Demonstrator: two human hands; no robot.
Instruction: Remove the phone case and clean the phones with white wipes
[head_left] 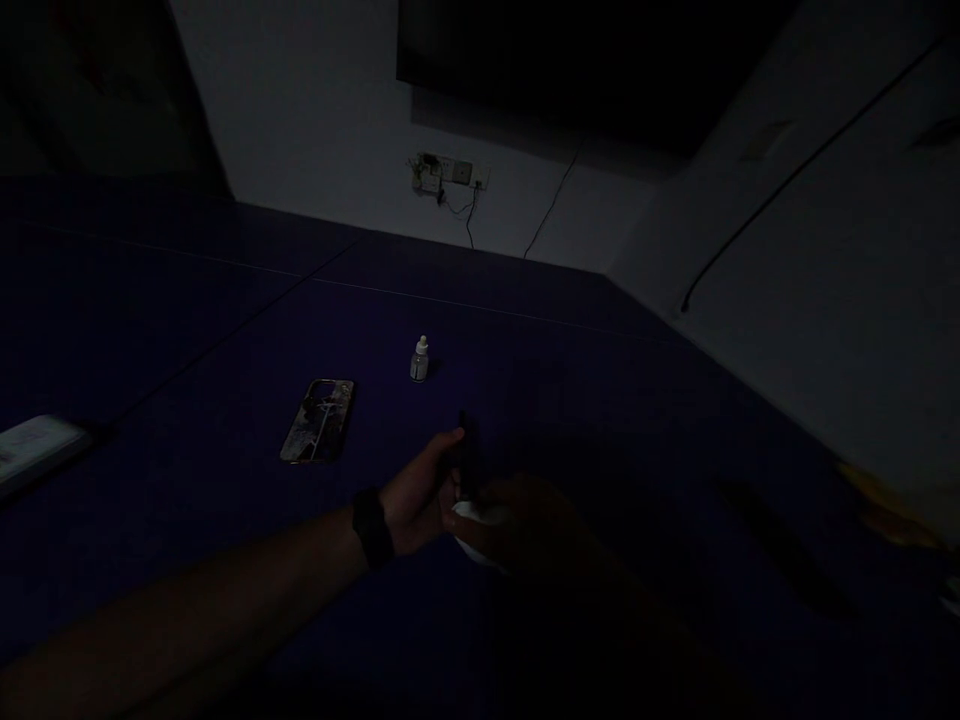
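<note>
Surface [495, 350] blue below hands [416, 505]; walls [300, 120] grey, dim.

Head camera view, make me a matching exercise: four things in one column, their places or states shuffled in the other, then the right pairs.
1. small see-through bottle with a pale cap
2. rectangular phone case with a dark picture
3. black wristband
4. crumpled-looking white thing

A. around the wrist of the left hand
B. held in the right hand
C. standing upright
D. lying flat

Pairs: 1-C; 2-D; 3-A; 4-B
</note>
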